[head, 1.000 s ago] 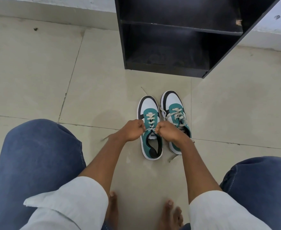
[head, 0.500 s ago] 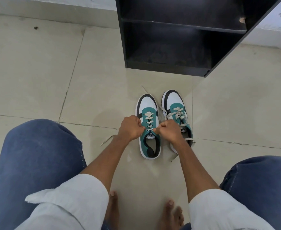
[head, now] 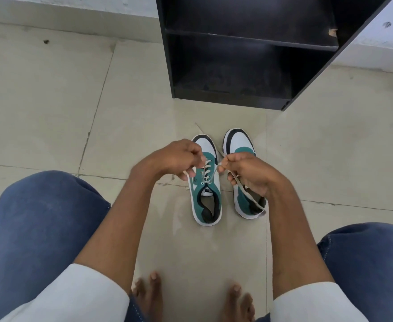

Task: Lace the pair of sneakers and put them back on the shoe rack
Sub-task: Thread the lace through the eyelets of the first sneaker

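Two teal, white and black sneakers stand side by side on the tiled floor, toes pointing at the shoe rack. The left sneaker [head: 206,201] has its beige lace [head: 206,169] threaded up the eyelets. My left hand [head: 177,160] pinches one end of that lace, raised above the shoe. My right hand [head: 249,176] pinches the other end and covers much of the right sneaker [head: 238,142]. A loose lace strand runs from under my right hand across the right sneaker's heel.
The black shoe rack [head: 228,98] stands on the floor just beyond the sneakers, its lower shelves bare. My knees in blue jeans frame the view left and right, and my bare feet [head: 149,296] rest on the tiles below the shoes.
Both hands have lifted up and slightly apart from the left sneaker's tongue, drawing the lace ends upward. The sneakers have stayed in place.
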